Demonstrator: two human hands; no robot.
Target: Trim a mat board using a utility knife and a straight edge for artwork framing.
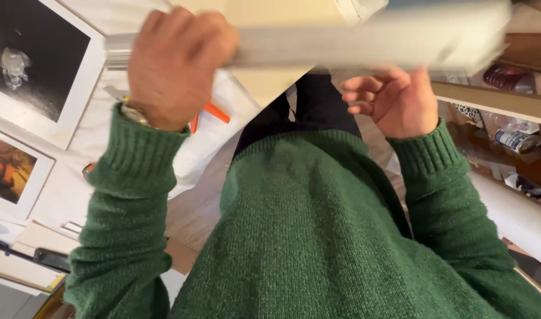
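- Head view: the camera looks straight down the person's chest, which is covered by a dark green knitted sweater (317, 236), with both arms raised in front.
- A long, flat, pale grey board (353, 42), blurred and seen edge-on, runs across the top of the picture from left to right, held up in the air above the floor.
- The left hand (176, 65) grips the board near its left end; its fingers (182, 23) are curled over the top edge and pressed closed around it.
- A metal wristwatch (133, 113) sits on the left wrist, just above the ribbed green cuff.
- The right hand (394, 100) is under the board nearer its right end, palm turned up; its fingers (365, 88) are loosely curled and spread slightly, touching the board's underside rather than clamping it.
- On the left, two framed photographic prints with white mats (40, 65) lie on a white-covered counter (75, 183).
- An orange-handled tool (214, 112) lies on the white sheet below the left hand.
- On the right, wooden shelves (495, 100) hold bottles and jars (515, 139).
- Black trousers (317, 106) show between the hands.
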